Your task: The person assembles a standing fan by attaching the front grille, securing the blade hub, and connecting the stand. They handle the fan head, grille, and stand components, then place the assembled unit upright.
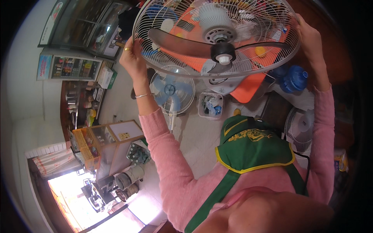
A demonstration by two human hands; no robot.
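A round wire fan guard [248, 72] is raised in front of me, its rim held on both sides. My left hand [134, 58] is closed round the left rim, a ring on one finger and a bracelet at the wrist. My right hand [309, 35] grips the right rim, its fingers partly hidden behind the wires. Within the guard's outline are dark translucent fan blades [176, 44] on a black hub with a white centre knob [223, 59]. Behind them shows a grey ribbed motor housing [217, 19]. Whether the guard touches the housing I cannot tell.
Beyond the guard stands an orange table [246, 89] with mixed items. Below left is a blue-bladed standing fan [169, 90], beside a white bin [210, 105] of crumpled bags. A blue water jug [295, 79] and another white fan [301, 126] are at right. Glass-fronted cabinets [75, 68] line the left.
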